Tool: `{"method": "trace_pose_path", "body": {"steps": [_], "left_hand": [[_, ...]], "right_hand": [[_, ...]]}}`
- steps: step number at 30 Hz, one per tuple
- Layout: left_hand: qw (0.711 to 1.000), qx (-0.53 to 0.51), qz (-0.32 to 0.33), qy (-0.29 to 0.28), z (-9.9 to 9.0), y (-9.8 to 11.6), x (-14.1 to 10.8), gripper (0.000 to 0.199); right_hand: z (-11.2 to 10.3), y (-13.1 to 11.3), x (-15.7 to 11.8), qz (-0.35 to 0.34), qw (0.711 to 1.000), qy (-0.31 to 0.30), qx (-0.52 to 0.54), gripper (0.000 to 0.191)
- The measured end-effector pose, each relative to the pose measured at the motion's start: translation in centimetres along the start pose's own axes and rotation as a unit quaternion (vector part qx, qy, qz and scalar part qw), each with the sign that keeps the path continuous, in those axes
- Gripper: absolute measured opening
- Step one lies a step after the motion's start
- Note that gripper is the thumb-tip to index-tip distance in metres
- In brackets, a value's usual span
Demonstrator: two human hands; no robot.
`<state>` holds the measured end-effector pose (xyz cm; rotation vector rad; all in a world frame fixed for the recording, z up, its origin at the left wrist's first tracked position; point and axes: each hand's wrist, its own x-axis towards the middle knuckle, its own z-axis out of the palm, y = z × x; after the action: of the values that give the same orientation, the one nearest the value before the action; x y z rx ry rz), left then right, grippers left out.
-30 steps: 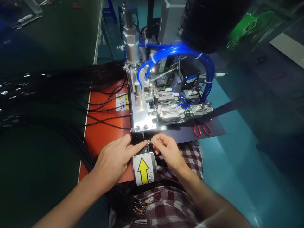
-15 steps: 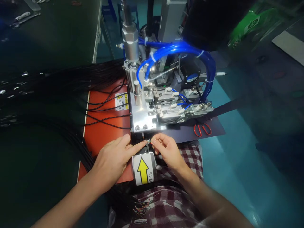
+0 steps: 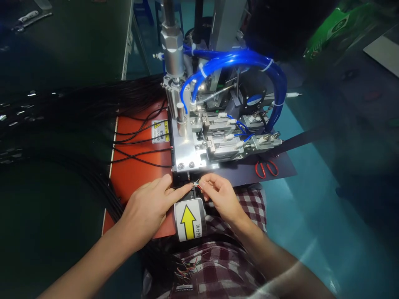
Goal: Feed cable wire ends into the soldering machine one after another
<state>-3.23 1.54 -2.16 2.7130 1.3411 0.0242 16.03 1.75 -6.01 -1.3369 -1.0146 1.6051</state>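
Small coloured wires (image 3: 196, 183) lie at the front of a metal machine (image 3: 187, 155). My right hand (image 3: 220, 195) pinches them between thumb and fingers. My left hand (image 3: 149, 207) rests over the red board (image 3: 134, 178); its index finger stretches out and its tip touches the spot where the wires come out, while the other fingers are curled. What lies under the left palm is hidden. Just below the fingertips sits a white label with a yellow arrow (image 3: 188, 220).
Blue air hoses (image 3: 237, 58) arch above the machine. Red-handled scissors (image 3: 266, 169) lie at its right. Black cables (image 3: 99, 187) cross the left side, and a bundle with bare wire ends (image 3: 185, 270) hangs over the lap. Tools (image 3: 31, 18) lie at top left.
The whole view has shifted very slightly. Both hands keep nearly the same place and pose at the wires.
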Motion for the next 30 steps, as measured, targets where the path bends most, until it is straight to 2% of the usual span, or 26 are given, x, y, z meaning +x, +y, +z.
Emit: {"method": "trace_pose_path", "body": {"steps": [20,30], "left_hand": [[1.0,0.003,-0.002,-0.008,0.2,-0.1,0.0,0.05],[1.0,0.012,0.003,0.011,0.5,-0.2,0.1,0.05]], "right_hand": [[0.0,0.5,-0.1,-0.013,1.0,0.014,-0.023,0.017],[0.2,0.9,-0.1,-0.084,0.993,0.032,-0.077,0.014]]}}
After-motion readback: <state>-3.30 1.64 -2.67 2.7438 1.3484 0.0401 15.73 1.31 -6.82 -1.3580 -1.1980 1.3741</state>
